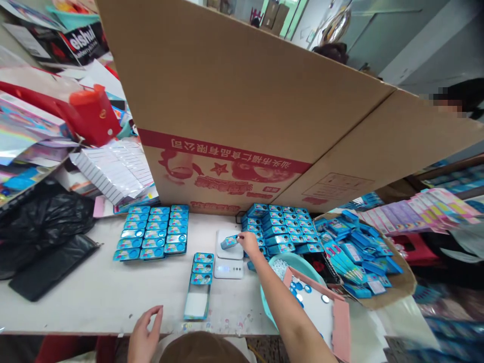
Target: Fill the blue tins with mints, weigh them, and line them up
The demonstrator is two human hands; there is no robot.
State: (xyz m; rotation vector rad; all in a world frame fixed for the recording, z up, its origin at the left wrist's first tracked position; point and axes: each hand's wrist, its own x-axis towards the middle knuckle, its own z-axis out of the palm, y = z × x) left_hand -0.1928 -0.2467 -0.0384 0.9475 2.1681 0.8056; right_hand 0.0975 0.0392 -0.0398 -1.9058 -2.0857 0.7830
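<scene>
My right hand (pixel 248 243) pinches one end of a small blue box (pixel 229 242), over the plate of a white digital scale (pixel 228 269). Whether the box rests on the plate I cannot tell. Left of the scale lies an open tray (pixel 196 303) with several blue boxes in its far part and a bare white near part. By the table's front edge, my left hand (pixel 145 334) holds nothing, with thumb and fingers apart. Rows of blue boxes (pixel 157 233) stand at the left, and more stacked blue boxes (pixel 289 227) stand beyond my right hand.
A tall cardboard sheet (pixel 242 101) walls off the table's back. Right of the scale, a turquoise basin (pixel 264 297) holds small pale pieces, with a pink box (pixel 342 322) of blue discs over it. A carton (pixel 406 287) piled with blue packs stands farther right; black bags (pixel 49 222) lie left.
</scene>
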